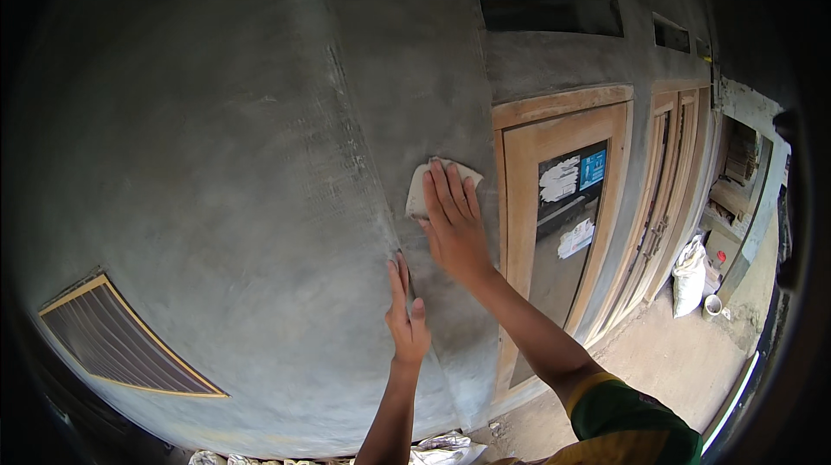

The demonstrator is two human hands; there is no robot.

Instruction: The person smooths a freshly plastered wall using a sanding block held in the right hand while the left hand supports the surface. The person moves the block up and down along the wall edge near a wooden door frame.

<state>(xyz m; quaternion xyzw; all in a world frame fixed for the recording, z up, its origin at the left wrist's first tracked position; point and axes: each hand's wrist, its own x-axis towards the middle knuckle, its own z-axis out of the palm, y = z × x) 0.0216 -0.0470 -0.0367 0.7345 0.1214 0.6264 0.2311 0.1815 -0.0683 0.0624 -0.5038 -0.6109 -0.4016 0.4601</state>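
My right hand (450,221) lies over a pale, stiff-looking sheet (417,196), fingers stretched out, holding it against the grey plastered wall (260,205). The sheet's edges stick out past the fingers; the side facing the wall is hidden. Lower and to the left, my left hand (407,318) has its fingers extended upward and its thumb apart. Its fingertips touch the wall beside a vertical ridge line (359,153) in the plaster. A dark strip beside those fingers may be shadow; I see nothing held there.
A wooden door frame (511,231) with a dark panel stands just right of my right hand, with more wooden doors (666,188) beyond. A framed striped panel (130,339) is low on the left. Farther right, a white sack (690,279) and a bucket (712,306) stand on the ground.
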